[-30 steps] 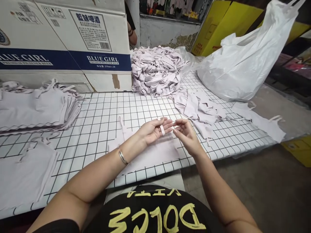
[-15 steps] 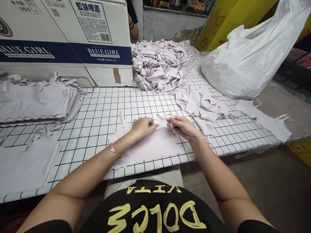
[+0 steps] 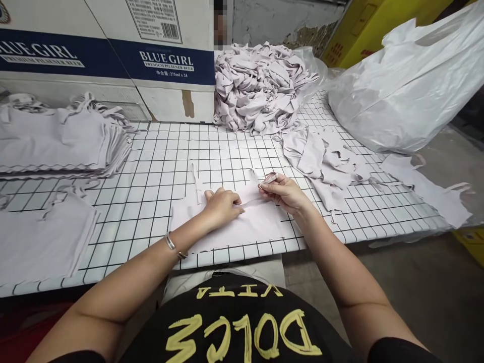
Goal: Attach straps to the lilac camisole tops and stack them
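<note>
A pale pink camisole lies flat near the table's front edge, its left shoulder strap pointing away from me. On its upper middle rests my left hand, fingers curled and closed on the cloth. At the camisole's upper right, my right hand pinches a thin shoulder strap between thumb and fingers. A short loop of that strap shows above the fingers. Whether something small is also in the right fingertips is too fine to tell.
Stacked camisoles and a second stack lie at left. Behind stands a Blue Girl beer carton, beside a heap of pale garments. Loose camisoles and a white plastic bag are at right. Part of a person shows behind the carton.
My left hand has shifted slightly toward me over the camisole and its fingers are more curled. The right hand keeps its pinch, with a strap loop now showing above it. The view has tilted down.
</note>
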The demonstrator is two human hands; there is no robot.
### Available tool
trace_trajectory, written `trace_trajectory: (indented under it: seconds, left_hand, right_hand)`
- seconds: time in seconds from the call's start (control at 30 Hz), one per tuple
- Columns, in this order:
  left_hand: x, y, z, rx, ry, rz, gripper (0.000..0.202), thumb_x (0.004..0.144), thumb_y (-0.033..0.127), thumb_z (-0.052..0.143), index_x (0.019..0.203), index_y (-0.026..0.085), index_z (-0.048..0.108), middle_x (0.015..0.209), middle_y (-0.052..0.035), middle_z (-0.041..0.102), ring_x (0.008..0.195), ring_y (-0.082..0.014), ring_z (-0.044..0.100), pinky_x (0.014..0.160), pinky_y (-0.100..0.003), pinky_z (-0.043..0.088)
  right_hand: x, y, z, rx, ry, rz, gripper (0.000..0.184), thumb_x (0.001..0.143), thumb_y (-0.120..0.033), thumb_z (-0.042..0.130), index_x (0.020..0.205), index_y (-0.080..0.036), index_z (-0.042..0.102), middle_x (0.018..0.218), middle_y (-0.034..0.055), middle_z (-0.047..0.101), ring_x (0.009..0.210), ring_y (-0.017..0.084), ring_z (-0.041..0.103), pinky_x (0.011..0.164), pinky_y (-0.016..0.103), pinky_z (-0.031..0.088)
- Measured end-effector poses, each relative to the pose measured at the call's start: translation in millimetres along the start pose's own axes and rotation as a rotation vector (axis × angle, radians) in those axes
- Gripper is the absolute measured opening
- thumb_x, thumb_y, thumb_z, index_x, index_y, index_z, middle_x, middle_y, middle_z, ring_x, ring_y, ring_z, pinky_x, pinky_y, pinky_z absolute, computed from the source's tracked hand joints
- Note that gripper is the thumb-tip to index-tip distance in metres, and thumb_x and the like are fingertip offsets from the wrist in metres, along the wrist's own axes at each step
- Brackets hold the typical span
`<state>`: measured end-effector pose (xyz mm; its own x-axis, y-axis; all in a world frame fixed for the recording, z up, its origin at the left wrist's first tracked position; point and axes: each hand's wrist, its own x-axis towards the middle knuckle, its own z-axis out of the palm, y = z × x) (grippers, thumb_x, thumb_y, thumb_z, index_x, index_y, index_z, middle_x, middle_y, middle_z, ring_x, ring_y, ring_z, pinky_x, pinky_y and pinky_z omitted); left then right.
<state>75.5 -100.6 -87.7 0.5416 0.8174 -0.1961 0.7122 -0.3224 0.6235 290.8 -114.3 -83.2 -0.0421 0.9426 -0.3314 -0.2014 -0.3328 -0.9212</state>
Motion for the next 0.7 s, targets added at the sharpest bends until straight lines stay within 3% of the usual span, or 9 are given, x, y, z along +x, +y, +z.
trace_trajectory:
  seconds: [0.17, 0.3, 0.7]
  left_hand:
    - [-6, -1, 0.8, -0.096, 0.035, -0.025, 0.016, 0.082, 0.034, 0.063, 0.077, 0.019, 0.067, 0.092, -0.0046, 0.070, 0.101, -0.0280, 0.050, 0.092, -0.049, 0.023]
    - [-7, 0, 2.8, -0.108, 0.052, -0.028, 0.018, 0.081, 0.035, 0.063, 0.074, 0.018, 0.065, 0.092, -0.0039, 0.070, 0.100, -0.0261, 0.051, 0.092, -0.047, 0.023]
    - [-6, -2, 5.6, -0.101, 0.065, -0.016, 0.022, 0.083, 0.037, 0.059, 0.071, 0.018, 0.063, 0.091, -0.0033, 0.071, 0.099, -0.0260, 0.051, 0.089, -0.045, 0.022]
  right_hand:
    - [2, 10, 16, -0.267, -0.084, -0.185, 0.036, 0.064, -0.029, 0.081, 0.089, -0.022, 0.057, 0.076, -0.0015, 0.064, 0.074, 0.014, 0.063, 0.072, 0.029, 0.052]
    - [2, 20, 21, -0.452, -0.187, -0.245, 0.027, 0.071, -0.029, 0.074, 0.092, -0.022, 0.058, 0.085, -0.0001, 0.065, 0.082, 0.015, 0.064, 0.081, 0.031, 0.051]
    - [0, 30, 20, -0.470, -0.193, -0.246, 0.022, 0.073, -0.025, 0.072, 0.089, -0.022, 0.058, 0.082, 0.0000, 0.066, 0.081, 0.016, 0.065, 0.082, 0.033, 0.052]
